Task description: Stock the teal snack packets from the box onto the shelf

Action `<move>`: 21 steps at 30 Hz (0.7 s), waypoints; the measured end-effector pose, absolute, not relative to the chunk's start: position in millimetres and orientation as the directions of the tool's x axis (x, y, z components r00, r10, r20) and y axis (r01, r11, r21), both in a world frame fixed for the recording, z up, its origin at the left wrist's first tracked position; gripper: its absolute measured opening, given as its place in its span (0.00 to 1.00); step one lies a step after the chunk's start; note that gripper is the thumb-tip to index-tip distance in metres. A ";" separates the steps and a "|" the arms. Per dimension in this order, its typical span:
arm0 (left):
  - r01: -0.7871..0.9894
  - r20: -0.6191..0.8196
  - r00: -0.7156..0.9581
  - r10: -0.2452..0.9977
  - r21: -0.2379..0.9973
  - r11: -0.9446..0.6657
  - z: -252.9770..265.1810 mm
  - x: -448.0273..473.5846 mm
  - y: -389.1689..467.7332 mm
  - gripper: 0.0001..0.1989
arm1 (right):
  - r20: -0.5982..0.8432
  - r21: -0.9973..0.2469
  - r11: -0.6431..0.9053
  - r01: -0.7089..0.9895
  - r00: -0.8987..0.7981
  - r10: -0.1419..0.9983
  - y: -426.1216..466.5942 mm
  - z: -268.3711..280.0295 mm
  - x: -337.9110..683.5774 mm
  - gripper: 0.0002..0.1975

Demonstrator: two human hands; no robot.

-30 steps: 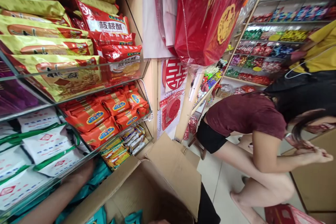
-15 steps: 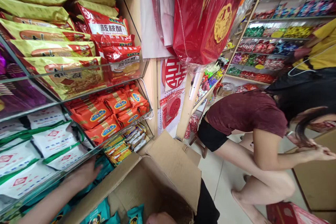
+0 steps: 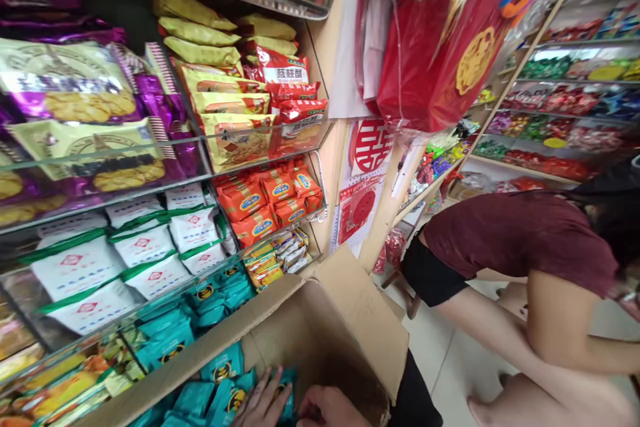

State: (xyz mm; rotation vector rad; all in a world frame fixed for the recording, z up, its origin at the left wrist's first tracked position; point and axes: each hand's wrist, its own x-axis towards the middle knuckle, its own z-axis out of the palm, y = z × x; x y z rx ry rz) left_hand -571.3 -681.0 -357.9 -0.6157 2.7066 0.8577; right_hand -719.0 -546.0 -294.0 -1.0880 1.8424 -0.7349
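Note:
My left hand (image 3: 263, 401) is inside an open cardboard box (image 3: 357, 320), its fingers stretched and slightly apart over teal snack packets (image 3: 223, 367). Beside it on the right, my right hand (image 3: 330, 407) has its fingers curled, and whatever they may hold is hidden. The packets have dark round emblems with yellow marks and fill the near left part of the box. More teal packets (image 3: 167, 340) of the same look lie in a shelf compartment just beyond the box's left wall.
Glass-fronted shelves on the left hold white-and-green bags (image 3: 145, 243), orange packets (image 3: 250, 200) and yellow biscuit bags (image 3: 240, 137). Red wrapped goods (image 3: 425, 67) hang overhead. A person in a maroon shirt (image 3: 515, 233) bends forward on the right, near the box.
My left hand has moved from the shelf compartment into the box, onto the teal packets. My right hand shows more fully in the box. The view has turned left.

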 end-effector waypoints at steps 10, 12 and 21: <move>-0.554 -0.483 -0.787 -0.384 0.279 0.785 -366.2 -582.1 -653.4 0.20 | -0.340 -0.805 0.442 -0.396 -0.302 -0.891 -539.2 -303.4 -711.9 0.09; -0.570 -0.533 -0.756 -0.380 0.252 0.782 -366.5 -583.3 -657.9 0.19 | -0.359 -0.797 0.451 -0.402 -0.285 -0.889 -541.9 -305.7 -712.3 0.10; -0.447 -0.121 -0.804 -0.582 0.769 0.457 -310.7 -565.3 -659.5 0.09 | -0.156 -0.908 0.290 -0.303 -0.399 -0.904 -541.7 -302.7 -713.1 0.21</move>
